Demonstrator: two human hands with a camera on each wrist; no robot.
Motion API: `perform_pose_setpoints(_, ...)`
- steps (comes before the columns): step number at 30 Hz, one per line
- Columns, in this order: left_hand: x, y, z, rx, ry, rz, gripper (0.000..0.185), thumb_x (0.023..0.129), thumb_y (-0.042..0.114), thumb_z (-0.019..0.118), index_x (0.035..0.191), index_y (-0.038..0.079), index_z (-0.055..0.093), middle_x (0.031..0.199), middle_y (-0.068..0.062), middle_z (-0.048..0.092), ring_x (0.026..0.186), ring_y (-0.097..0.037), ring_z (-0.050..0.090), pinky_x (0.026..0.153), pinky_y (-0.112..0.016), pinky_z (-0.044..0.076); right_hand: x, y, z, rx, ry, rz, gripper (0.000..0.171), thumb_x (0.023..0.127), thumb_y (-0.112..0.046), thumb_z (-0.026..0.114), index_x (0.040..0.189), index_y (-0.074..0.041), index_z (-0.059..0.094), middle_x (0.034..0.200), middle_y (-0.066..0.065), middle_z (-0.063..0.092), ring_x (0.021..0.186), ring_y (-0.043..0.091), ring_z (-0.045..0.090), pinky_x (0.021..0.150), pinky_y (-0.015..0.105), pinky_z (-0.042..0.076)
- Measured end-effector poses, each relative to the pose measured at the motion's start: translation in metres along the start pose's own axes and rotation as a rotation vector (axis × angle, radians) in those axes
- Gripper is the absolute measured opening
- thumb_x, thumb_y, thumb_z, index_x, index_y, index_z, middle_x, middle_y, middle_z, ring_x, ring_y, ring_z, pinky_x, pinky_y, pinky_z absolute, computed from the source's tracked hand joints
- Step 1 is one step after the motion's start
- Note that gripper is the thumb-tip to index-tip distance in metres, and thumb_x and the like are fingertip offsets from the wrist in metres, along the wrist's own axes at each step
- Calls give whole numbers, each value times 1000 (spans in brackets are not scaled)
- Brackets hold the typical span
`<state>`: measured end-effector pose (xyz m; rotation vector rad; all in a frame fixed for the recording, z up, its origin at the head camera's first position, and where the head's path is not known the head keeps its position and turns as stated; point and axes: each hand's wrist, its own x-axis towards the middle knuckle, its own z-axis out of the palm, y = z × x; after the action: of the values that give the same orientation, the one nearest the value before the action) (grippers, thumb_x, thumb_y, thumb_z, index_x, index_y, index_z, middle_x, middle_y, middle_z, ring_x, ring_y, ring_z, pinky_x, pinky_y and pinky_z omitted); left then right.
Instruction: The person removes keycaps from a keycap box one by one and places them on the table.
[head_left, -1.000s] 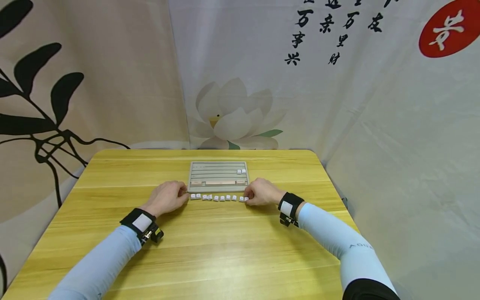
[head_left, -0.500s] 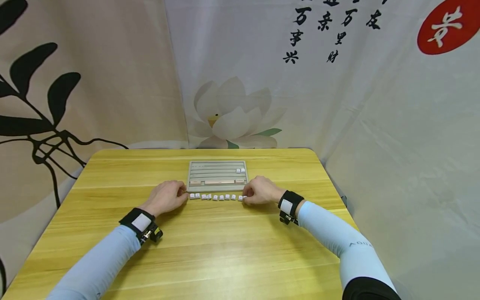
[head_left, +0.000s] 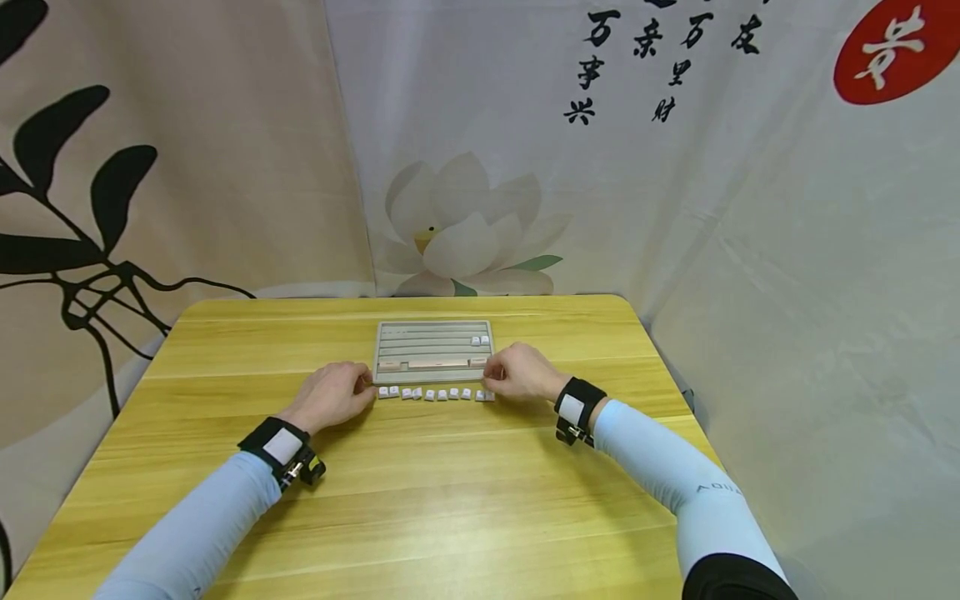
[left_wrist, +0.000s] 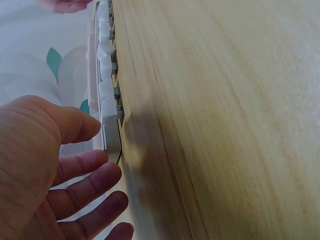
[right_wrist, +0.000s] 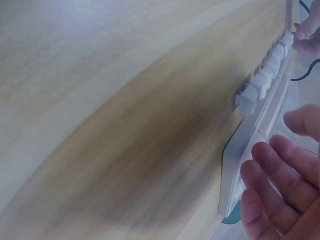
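A pale keyboard with stripe-like rows lies flat near the table's far side, two white keycaps sitting at its upper right. In front of its near edge runs a row of several white keycaps. My left hand is by the keyboard's near left corner; the left wrist view shows its loosely bent fingers holding nothing, close to the end keycap. My right hand hovers at the near right corner. In the right wrist view its thumb and fingers are apart, with nothing between them.
The yellow wood-grain table extends toward me and to both sides. A pale curtain printed with a flower and characters hangs behind the table's far edge. Each wrist wears a black strap with a small camera.
My right hand has moved slightly up and away from the right end of the keycap row, so the last keycap shows more fully. The left hand stays in place.
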<state>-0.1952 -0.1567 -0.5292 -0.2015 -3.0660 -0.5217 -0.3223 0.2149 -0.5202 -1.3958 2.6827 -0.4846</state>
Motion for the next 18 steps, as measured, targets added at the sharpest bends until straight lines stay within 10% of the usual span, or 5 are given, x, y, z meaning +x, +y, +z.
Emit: perform_pose_setpoints(18, 1, 0, -1, -5, 9, 2, 28, 102, 32, 76, 113, 6, 80, 93, -5, 78, 80, -17, 68, 72, -39, 57, 20, 10, -8, 34, 153, 102, 15, 101, -23, 77, 107, -12, 85, 93, 2, 83, 82, 12, 72, 78, 32, 60)
